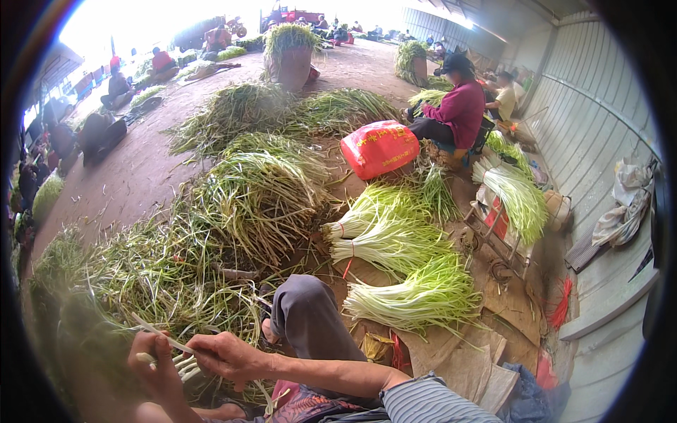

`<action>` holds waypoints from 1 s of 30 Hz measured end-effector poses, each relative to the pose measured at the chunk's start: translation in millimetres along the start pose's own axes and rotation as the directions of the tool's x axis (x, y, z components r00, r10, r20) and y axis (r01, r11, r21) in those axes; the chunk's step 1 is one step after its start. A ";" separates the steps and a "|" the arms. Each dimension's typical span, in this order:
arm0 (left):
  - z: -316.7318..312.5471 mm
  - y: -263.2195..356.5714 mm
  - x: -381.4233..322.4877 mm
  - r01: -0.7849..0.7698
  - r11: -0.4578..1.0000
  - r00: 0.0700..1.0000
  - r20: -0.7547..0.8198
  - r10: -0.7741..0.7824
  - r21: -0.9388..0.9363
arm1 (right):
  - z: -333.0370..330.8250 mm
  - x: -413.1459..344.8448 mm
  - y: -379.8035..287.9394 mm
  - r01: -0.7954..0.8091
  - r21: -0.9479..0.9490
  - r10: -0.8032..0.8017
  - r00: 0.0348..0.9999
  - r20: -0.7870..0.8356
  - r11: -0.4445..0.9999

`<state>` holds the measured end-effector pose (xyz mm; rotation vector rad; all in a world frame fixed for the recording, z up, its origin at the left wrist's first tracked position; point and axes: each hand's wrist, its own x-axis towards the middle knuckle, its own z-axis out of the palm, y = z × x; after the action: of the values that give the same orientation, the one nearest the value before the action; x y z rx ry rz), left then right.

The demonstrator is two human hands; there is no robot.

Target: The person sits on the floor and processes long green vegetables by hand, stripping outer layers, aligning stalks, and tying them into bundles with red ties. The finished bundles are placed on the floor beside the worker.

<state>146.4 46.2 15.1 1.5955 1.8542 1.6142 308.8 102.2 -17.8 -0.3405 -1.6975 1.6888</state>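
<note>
White stalks (pixel 186 368) of a leafy green vegetable, perhaps garlic chives, lie between my hands low on the left. My left hand (pixel 156 359) grips them, one stalk sticking up past its fingers. The fingertips of my right hand (pixel 230 358) pinch that pale stalk, and a thin strip hangs below the hand. Untrimmed greens (pixel 174 285) with loose leaves lie in a heap beyond my hands. Right of my knee, cleaned white-and-green bundles (pixel 391 254) rest side by side on cardboard, with red ties around some. Another cleaned pile (pixel 412 299) lies nearest me.
A red plastic sack (pixel 380 149) lies ahead, beside a seated co-worker (pixel 459 108). A metal hand cart (pixel 497 248) stands at the right near a corrugated wall (pixel 597 121). Red ties (pixel 560 304) lie by the wall. Larger piles of greens (pixel 259 201) stand ahead; more people sit farther off.
</note>
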 end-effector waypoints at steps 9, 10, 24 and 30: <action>3.1 14.3 1.6 -0.227 0.930 0.966 -0.055 0.253 0.290 | 12.3 3.2 23.3 0.057 -0.005 -0.057 0.996 -0.067 0.998; 3.5 16.3 2.0 -0.247 0.914 0.960 -0.050 0.277 0.322 | 14.3 3.5 24.7 0.023 0.031 -0.020 0.995 -0.093 0.999; -0.2 -5.8 -12.2 -0.154 0.987 0.970 -0.181 0.162 0.056 | -13.3 14.0 4.9 0.016 0.460 0.200 0.886 -0.417 0.888; -42.9 -43.6 -3.9 0.064 0.997 0.910 -0.413 -0.042 0.040 | -44.1 17.4 13.0 0.214 0.320 0.019 0.804 -0.594 0.923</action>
<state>92.2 26.6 -5.5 1.2777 2.1323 2.0156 320.6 148.3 -29.6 -0.5183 -0.8959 1.5661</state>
